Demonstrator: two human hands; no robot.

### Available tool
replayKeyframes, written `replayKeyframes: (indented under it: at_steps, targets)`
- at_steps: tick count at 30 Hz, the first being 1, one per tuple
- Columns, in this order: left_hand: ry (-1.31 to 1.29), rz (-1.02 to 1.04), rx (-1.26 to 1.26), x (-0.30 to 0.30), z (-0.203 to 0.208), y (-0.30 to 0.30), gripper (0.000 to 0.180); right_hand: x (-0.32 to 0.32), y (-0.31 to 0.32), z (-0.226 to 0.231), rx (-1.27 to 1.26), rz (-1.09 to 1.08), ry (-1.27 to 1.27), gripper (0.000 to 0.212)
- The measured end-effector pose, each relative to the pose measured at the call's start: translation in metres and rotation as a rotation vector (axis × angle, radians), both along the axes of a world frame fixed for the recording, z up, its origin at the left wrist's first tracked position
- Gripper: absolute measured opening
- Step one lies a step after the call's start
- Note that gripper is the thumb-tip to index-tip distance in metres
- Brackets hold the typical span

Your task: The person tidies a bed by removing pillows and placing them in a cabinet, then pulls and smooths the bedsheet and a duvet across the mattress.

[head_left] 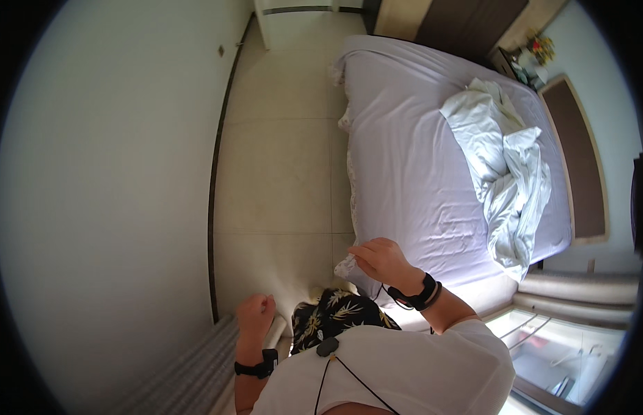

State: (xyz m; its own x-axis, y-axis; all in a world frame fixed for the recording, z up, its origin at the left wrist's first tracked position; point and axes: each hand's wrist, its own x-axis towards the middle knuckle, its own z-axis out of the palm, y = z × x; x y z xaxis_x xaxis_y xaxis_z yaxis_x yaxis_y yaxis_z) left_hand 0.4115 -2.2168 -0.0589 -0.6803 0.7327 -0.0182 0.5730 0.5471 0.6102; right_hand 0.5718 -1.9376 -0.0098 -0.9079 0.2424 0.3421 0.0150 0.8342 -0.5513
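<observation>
Your right hand [382,260] pinches the near corner of the lilac fitted sheet [411,159], which already lies smooth over the bed, your left hand [255,312] hangs curled and empty, and the crumpled white duvet [505,166] remains unspread.

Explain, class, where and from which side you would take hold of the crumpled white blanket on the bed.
Probably grip the crumpled white blanket at its near end, coming from the bed edge closest to the right hand: that end hangs toward the edge, bunched into folds a hand can pinch.
</observation>
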Motion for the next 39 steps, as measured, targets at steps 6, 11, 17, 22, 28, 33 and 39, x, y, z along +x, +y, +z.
replayKeyframes:
  at_steps: [6, 11, 17, 22, 28, 33, 39]
  targets:
    - [-0.06, -0.169, 0.052, -0.08, 0.028, 0.105, 0.015, -0.012, 0.047, 0.004, -0.042, -0.22, -0.039, 0.014]
    - [0.039, -0.24, 0.086, -0.144, 0.035, 0.208, 0.016, -0.063, 0.136, 0.001, 0.041, -0.336, -0.011, 0.012]
    - [0.072, -0.218, 0.103, -0.244, 0.053, 0.29, 0.02, -0.163, 0.224, 0.014, 0.087, -0.247, -0.004, 0.011]
    - [0.185, -0.287, -0.015, -0.337, 0.061, 0.376, 0.019, -0.22, 0.302, 0.011, 0.041, -0.31, -0.011, 0.01]
    - [0.123, -0.475, 0.051, -0.445, 0.045, 0.527, 0.014, -0.258, 0.368, -0.041, -0.028, -0.571, -0.228, 0.013]
    - [0.195, -0.791, 0.014, -0.474, 0.038, 0.699, 0.01, -0.266, 0.409, -0.046, -0.33, -0.825, -0.334, 0.019]
    - [0.128, -0.995, 0.004, -0.438, 0.018, 0.886, 0.011, -0.254, 0.476, -0.084, -0.561, -1.156, -0.339, 0.018]
